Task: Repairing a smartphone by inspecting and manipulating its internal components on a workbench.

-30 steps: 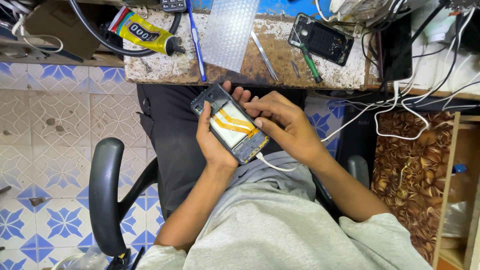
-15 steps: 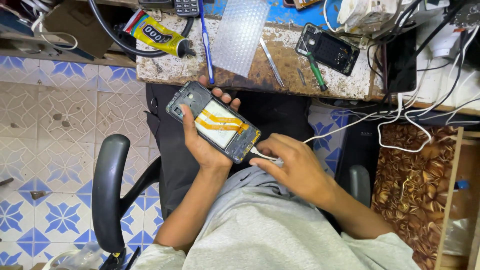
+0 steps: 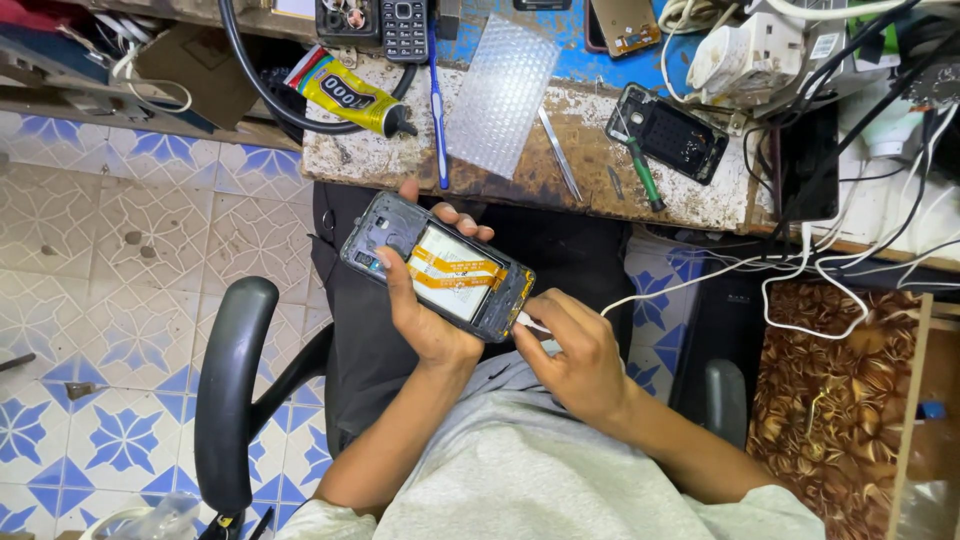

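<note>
- Light was bright, even and soft across the bench (image 3: 520, 175) and floor (image 3: 120, 260).
- Shadows were weak beneath the bench edge.
- Focus was sharp; edges bowed slightly.

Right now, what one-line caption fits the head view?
Left hand holds an opened phone over the lap; right hand pinches a white cable plug at its bottom edge.

Opened phone (image 3: 440, 265), back cover off, orange ribbon cables across its white battery, tilted from ten o'clock down to four o'clock over my lap; white cable plug (image 3: 528, 321) at its lower end.
</note>
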